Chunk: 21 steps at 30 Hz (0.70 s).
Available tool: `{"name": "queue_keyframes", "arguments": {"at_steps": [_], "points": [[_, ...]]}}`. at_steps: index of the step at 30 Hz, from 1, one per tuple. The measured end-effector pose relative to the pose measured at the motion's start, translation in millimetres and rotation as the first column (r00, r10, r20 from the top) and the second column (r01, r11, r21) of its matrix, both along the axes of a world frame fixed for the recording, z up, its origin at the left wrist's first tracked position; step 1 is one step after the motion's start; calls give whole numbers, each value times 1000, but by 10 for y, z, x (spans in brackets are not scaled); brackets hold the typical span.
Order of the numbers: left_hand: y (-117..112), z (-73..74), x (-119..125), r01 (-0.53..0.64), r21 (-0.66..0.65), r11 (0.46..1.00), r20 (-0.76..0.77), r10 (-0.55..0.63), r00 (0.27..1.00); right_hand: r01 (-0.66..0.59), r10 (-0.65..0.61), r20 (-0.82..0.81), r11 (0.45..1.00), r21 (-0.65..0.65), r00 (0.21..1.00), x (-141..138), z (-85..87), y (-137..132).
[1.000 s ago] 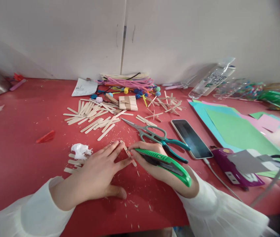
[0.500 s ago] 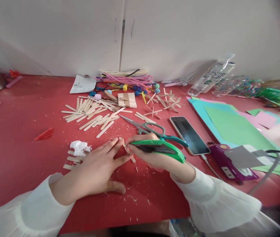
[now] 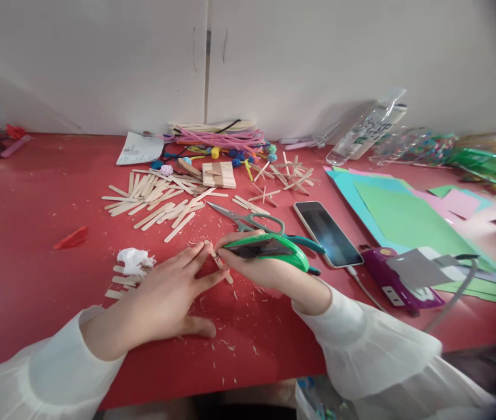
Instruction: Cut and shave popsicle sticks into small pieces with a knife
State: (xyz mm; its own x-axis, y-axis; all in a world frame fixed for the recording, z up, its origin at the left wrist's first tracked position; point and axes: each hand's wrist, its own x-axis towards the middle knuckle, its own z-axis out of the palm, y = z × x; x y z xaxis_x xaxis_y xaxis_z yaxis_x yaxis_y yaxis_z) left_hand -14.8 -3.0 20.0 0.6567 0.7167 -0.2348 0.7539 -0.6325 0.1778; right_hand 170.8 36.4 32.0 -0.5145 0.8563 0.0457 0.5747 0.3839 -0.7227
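A green utility knife (image 3: pixel 296 254) is gripped in my right hand (image 3: pixel 274 276), its tip end hidden by the fingers over a popsicle stick (image 3: pixel 229 277). That stick lies at a slant on the red table. With its fingers spread, my left hand (image 3: pixel 164 300) presses the stick flat from the left, fingertips at its far end and middle. Small wood shavings (image 3: pixel 230 348) are scattered around both hands. Beside my left wrist, a crumpled white tissue (image 3: pixel 134 261) rests on several more popsicle sticks (image 3: pixel 116 293).
Scissors (image 3: pixel 252 221) lie just beyond my right hand, near a phone (image 3: pixel 329 235) with a cable. Loose popsicle sticks (image 3: pixel 151 195) are heaped behind. Coloured paper (image 3: pixel 398 213) and a purple power strip (image 3: pixel 398 280) sit on the right. The table's front edge (image 3: pixel 230 392) is close.
The whole view has shifted slightly, so things appear a little further left. My right hand with the knife has moved slightly along the stick; my left hand stays pressed on it.
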Motion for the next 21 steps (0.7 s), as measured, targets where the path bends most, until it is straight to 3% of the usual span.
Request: {"name": "queue_keyframes", "arguments": {"at_steps": [5, 11, 17, 21], "points": [[7, -16, -17, 2, -10, 1000, 17, -1, 1000, -143, 146, -56, 988, 50, 988, 45, -1, -14], [4, 6, -19, -10, -31, 999, 36, 11, 999, 84, -81, -62, 995, 48, 995, 39, -98, -39], [-2, 28, -19, -3, -36, 999, 41, 4, 999, 29, -30, -133, 1000, -6, 991, 53, -55, -119], [-3, 32, -14, -4, -31, 1000, 34, 5, 999, 4, -5, -90, 1000, -7, 996, 67, 7, -131]]}}
